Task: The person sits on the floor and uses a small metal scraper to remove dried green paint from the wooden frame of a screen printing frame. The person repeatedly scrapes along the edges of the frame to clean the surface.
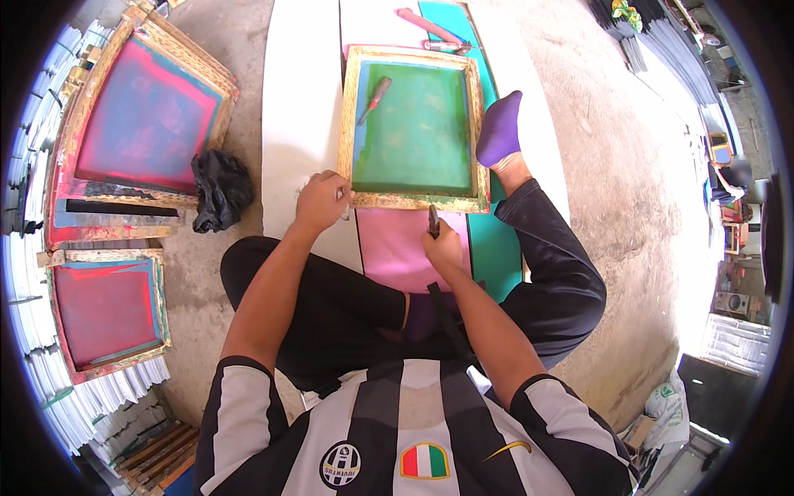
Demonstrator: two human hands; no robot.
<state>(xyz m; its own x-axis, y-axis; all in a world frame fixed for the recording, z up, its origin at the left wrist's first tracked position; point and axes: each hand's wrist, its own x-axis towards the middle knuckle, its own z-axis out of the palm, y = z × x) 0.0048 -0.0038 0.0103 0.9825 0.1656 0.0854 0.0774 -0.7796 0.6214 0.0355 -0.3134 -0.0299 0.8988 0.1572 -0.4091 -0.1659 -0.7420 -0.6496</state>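
Observation:
A wooden screen-printing frame (416, 201) with green and blue stained mesh lies flat in front of me. My left hand (321, 201) is closed at its near left corner, with a small shiny bit showing by the fingers that I cannot make out. My right hand (445, 248) is closed round a dark hand tool (433, 220), whose upper end meets the frame's near edge; its exact kind is unclear. On the mesh rests a screwdriver (378, 95) with a red and dark handle. My foot in a purple sock (499, 132) is against the frame's right side.
Pink (397, 248) and teal (499, 264) panels lie under the frame on white boards (302, 99). A metal tool (447, 46) and a pink roll (426, 23) are beyond it. Other printing frames (165, 62) and a black plastic bag (222, 190) stand at left.

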